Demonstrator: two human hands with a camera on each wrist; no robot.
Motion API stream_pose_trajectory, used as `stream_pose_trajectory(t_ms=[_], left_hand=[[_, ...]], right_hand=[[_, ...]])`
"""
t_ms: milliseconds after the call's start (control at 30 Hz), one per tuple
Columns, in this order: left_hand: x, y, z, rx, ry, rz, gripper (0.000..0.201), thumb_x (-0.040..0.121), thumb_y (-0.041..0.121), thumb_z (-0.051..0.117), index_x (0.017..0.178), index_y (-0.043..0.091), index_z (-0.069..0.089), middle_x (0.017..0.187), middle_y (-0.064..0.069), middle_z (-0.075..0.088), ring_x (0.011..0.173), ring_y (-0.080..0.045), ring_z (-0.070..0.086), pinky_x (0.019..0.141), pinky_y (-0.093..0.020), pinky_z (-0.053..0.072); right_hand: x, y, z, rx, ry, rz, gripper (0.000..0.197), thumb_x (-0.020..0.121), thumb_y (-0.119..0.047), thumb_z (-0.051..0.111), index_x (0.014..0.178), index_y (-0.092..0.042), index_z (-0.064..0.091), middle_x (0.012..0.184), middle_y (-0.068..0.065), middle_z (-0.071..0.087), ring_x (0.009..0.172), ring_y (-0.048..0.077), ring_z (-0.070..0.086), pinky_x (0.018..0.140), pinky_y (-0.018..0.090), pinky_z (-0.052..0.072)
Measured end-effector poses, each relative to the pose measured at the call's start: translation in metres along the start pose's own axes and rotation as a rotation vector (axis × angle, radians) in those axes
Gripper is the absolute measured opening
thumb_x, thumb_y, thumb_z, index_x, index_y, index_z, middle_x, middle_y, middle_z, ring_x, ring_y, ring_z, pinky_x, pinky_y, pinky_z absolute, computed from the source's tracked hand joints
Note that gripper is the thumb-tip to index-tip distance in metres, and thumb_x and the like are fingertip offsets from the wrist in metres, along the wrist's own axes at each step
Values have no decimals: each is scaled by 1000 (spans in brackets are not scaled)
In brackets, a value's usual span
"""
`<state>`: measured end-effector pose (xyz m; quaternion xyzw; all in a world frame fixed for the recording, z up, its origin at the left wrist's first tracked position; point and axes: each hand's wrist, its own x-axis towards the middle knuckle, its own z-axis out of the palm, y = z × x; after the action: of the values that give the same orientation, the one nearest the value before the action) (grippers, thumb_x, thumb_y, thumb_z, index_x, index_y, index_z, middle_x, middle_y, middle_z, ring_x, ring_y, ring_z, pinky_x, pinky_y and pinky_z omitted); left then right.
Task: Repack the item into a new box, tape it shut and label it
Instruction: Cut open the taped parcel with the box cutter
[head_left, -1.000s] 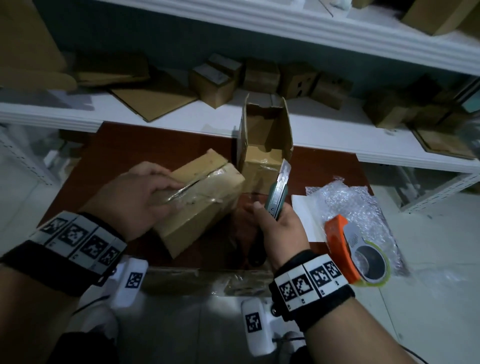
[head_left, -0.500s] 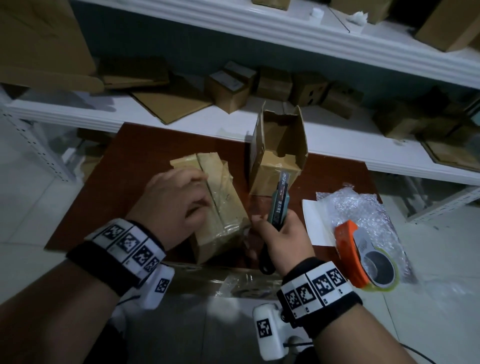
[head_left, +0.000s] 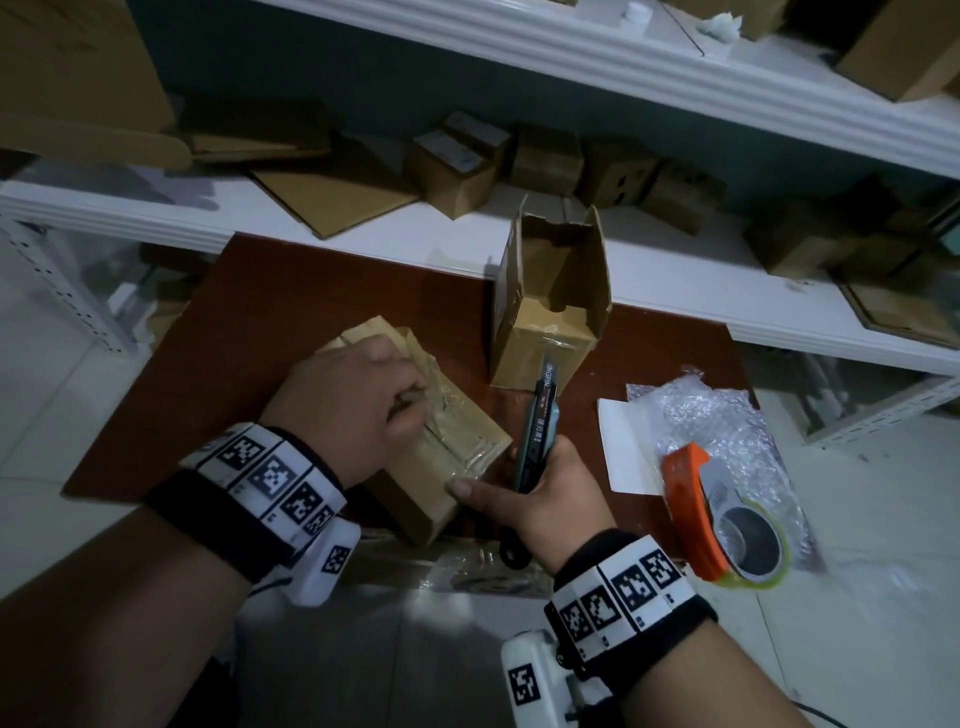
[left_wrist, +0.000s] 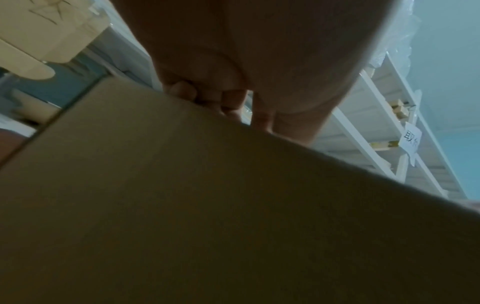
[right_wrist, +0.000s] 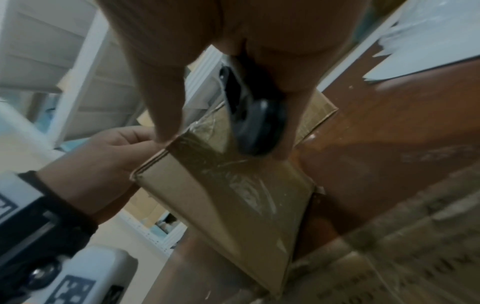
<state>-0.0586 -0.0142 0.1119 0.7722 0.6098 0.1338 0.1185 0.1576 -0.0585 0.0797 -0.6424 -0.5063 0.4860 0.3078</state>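
Note:
A taped cardboard box (head_left: 457, 462) lies on the brown table (head_left: 291, 312). My left hand (head_left: 384, 405) rests on top of it with fingers curled over the tape seam; in the left wrist view the fingertips (left_wrist: 207, 98) hook the edge of the taped box (left_wrist: 207, 205). My right hand (head_left: 530, 483) grips a dark utility knife (head_left: 543, 415) pointing away from me, and its thumb touches the box's near corner. The right wrist view shows the knife (right_wrist: 254, 123) just over the taped end of the box (right_wrist: 233, 195). An open box (head_left: 550, 312) stands upright behind.
An orange tape dispenser (head_left: 727, 525), bubble wrap (head_left: 727, 415) and a white sheet (head_left: 628, 447) lie on the right. A white shelf (head_left: 467, 249) behind the table carries several small boxes and flat cardboard. A plastic strip (head_left: 457, 566) lies along the table's near edge.
The taped box has turned and come down flat on the table. My left hand shifted onto its top. My right hand lowered the knife toward the box's near corner.

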Motion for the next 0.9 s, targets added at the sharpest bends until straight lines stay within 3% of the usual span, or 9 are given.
stream_pose_trajectory(t_ms=[133,200,267,333,400,467,600,733,900], left_hand=[[3,1,5,-88,30,33,17,91,36,58,99,36,72,104,15,63,90,-8,59,73,-29,45],[6,0,8,-86,3,75,20,90,35,57,101,38,74,100,16,64,90,-6,57,74,-27,41],[9,1,6,-6,2,118,23,85,40,53,95,40,74,99,16,59,98,-12,54,82,-32,39],[13,1,3,23,-31,104,20,78,46,53,90,46,69,113,20,51,118,-14,45,99,-39,33],[16,-2,2,-41,-172,90,31,71,52,48,98,54,61,129,30,46,136,-7,33,116,-43,22],[20,-6,2,-130,-281,105,46,64,58,39,108,60,54,129,34,50,135,-2,37,121,-41,20],[22,-7,-3,-234,-319,130,63,58,63,46,118,51,61,125,34,54,126,9,43,117,-27,21],[22,-11,-4,-254,-330,99,49,74,52,75,121,51,62,121,35,55,117,8,49,105,-31,42],[17,-13,2,-226,-293,88,42,79,55,71,120,54,60,120,35,53,112,5,51,99,-34,45]], right_hand=[[2,2,-4,28,4,2,74,49,-43,99,106,-33,54,104,-4,72,93,12,72,80,39,63],[6,4,-6,87,-5,22,79,43,-44,99,108,-32,55,106,-1,74,92,16,74,80,48,63],[11,5,-5,150,-13,45,85,37,-45,98,109,-31,56,108,4,75,90,23,76,76,58,62],[15,9,-4,186,-28,51,90,37,-46,100,114,-29,58,110,6,75,94,26,76,80,58,61],[15,11,-4,212,-46,24,83,48,-35,100,118,-22,58,111,8,75,99,27,74,85,53,60],[13,12,-5,220,-53,7,72,58,-20,96,118,-21,57,109,9,75,98,27,75,83,54,61],[15,16,-4,259,-54,-14,67,61,-12,93,116,-20,55,109,11,75,100,29,74,86,55,59],[20,21,1,258,-41,-15,72,55,-32,91,118,-19,59,108,13,74,99,33,73,86,57,59],[18,20,4,237,-6,-32,62,61,-39,87,114,-21,60,105,9,75,98,26,73,89,53,59]])
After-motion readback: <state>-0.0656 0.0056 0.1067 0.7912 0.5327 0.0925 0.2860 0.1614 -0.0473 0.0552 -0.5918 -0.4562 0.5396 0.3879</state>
